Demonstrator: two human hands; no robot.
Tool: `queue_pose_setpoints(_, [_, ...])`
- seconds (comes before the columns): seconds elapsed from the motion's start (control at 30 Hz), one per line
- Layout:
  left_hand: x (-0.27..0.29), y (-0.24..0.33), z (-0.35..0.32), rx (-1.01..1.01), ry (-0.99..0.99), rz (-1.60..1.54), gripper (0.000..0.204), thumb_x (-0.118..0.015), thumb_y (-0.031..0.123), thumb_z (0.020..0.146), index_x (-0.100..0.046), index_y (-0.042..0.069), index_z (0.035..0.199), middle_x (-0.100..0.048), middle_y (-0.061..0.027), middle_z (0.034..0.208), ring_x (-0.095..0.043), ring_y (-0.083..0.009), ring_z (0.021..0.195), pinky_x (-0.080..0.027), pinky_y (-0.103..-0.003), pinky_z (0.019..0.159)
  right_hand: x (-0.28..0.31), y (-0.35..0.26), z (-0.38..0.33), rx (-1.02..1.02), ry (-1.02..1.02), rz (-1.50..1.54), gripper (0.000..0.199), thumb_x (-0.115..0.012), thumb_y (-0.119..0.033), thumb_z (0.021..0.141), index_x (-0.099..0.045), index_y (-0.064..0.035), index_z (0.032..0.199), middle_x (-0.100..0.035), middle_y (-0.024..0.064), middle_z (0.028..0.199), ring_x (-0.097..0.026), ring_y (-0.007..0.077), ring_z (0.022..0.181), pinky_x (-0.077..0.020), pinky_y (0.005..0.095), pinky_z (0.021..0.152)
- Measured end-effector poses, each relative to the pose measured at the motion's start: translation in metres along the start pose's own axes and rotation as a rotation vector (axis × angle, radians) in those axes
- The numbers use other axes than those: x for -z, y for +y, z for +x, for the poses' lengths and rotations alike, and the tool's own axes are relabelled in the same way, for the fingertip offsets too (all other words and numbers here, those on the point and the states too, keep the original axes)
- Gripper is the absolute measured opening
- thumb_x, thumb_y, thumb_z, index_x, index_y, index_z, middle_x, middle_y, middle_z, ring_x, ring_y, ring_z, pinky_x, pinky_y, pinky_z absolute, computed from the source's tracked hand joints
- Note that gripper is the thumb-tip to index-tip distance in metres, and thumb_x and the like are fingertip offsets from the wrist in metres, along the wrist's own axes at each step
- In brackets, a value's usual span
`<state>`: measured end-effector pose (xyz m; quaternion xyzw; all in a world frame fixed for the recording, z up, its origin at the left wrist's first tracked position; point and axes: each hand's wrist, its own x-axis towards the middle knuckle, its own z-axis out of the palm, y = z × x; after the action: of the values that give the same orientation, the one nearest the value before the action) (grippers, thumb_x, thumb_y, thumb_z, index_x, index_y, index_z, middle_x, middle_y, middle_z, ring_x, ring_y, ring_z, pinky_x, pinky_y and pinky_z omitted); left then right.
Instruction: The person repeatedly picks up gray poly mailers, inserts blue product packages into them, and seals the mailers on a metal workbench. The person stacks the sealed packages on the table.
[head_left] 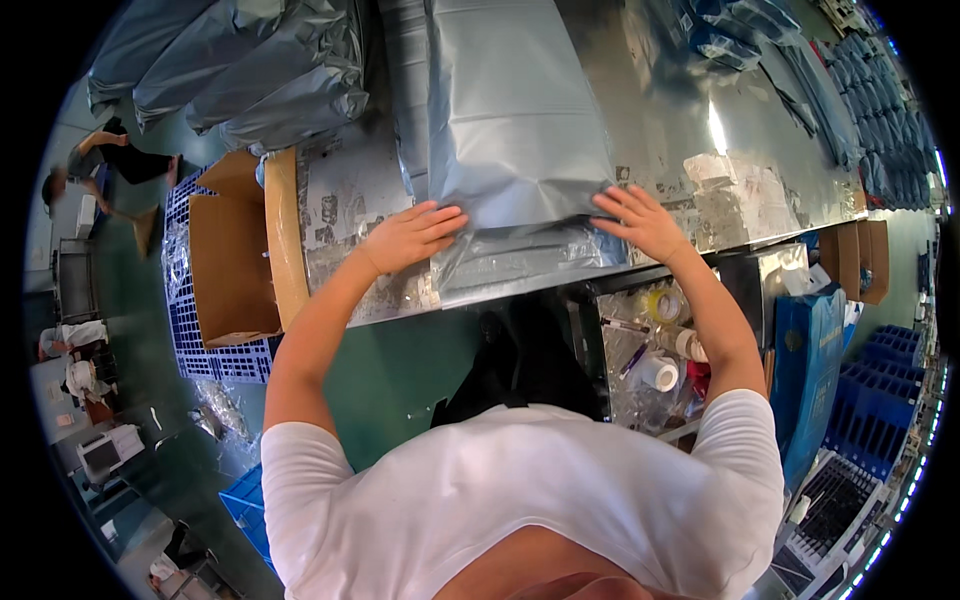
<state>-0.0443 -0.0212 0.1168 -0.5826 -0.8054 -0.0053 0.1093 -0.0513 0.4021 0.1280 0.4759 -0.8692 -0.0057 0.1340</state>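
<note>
Grip is reading open on both sides: left hand is lying at the near left corner of the grey bag, right hand is touching its near right corner. Bag is lying lengthwise on the metal table. Cardboard box is standing farther left; white roll is sitting beyond the table's front edge, right side.
</note>
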Motion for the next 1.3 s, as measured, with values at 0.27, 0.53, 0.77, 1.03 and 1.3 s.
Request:
queue_pose_setpoints(0.27, [-0.035, -0.006, 0.014, 0.934, 0.615, -0.455, 0.015, -0.052, 0.013, 0.081, -0.056, 0.001, 0.074, -0.06, -0.0107, 0.072, -0.057, -0.0248, 0.072, -0.044, -0.031, 0.07, -0.048, 0.022, 0.024, -0.851, 0.442, 0.777, 0.018, -0.055, -0.011, 0.083, -0.052, -0.005, 0.067, -0.056, 0.0067, 0.06, -0.056, 0.0173, 0.058, -0.0441, 0.0263, 0.06])
queue_pose_setpoints(0.53, [-0.089, -0.05, 0.042, 1.691, 0.811, -0.955, 0.045, -0.048, 0.031, 0.089, -0.046, 0.001, 0.056, -0.045, 0.0, 0.054, -0.035, -0.0122, 0.052, -0.031, -0.031, 0.049, -0.119, 0.05, 0.068, -1.32, 0.47, 1.02, 0.045, -0.048, -0.029, 0.09, -0.036, -0.0025, 0.055, -0.032, -0.0023, 0.049, -0.029, 0.0057, 0.05, -0.0257, 0.0273, 0.045])
queue_pose_setpoints(0.77, [-0.105, -0.047, 0.052, 1.566, 0.373, -0.836, 0.034, -0.05, 0.03, 0.086, -0.055, 0.001, 0.069, -0.056, -0.0037, 0.063, -0.051, -0.0179, 0.058, -0.041, -0.033, 0.056, -0.148, 0.067, 0.06, -1.212, 0.125, 1.133, 0.028, -0.052, -0.028, 0.086, -0.05, -0.0024, 0.075, -0.05, 0.0023, 0.069, -0.043, 0.0103, 0.061, -0.0375, 0.0281, 0.055])
queue_pose_setpoints(1.03, [-0.065, -0.088, 0.112, 1.624, 1.137, -2.036, 0.055, -0.045, 0.05, 0.083, -0.053, 0.007, 0.115, -0.059, -0.0103, 0.105, -0.058, -0.0251, 0.091, -0.046, -0.032, 0.08, -0.097, 0.072, 0.126, -1.479, 0.377, 2.024, 0.07, -0.052, -0.052, 0.08, -0.037, -0.0051, 0.13, -0.047, 0.0139, 0.124, -0.049, 0.0242, 0.112, -0.0406, 0.0355, 0.092])
queue_pose_setpoints(1.3, [0.028, -0.009, 0.099, 1.323, 1.15, -2.186, 0.066, -0.05, 0.047, 0.079, -0.037, 0.005, 0.127, -0.05, -0.0144, 0.117, -0.052, -0.026, 0.106, -0.043, -0.04, 0.09, 0.036, 0.04, 0.085, -0.968, 0.446, 2.003, 0.079, -0.058, -0.036, 0.072, -0.025, -0.0047, 0.137, -0.038, 0.0138, 0.132, -0.04, 0.0245, 0.12, -0.0336, 0.0358, 0.097])
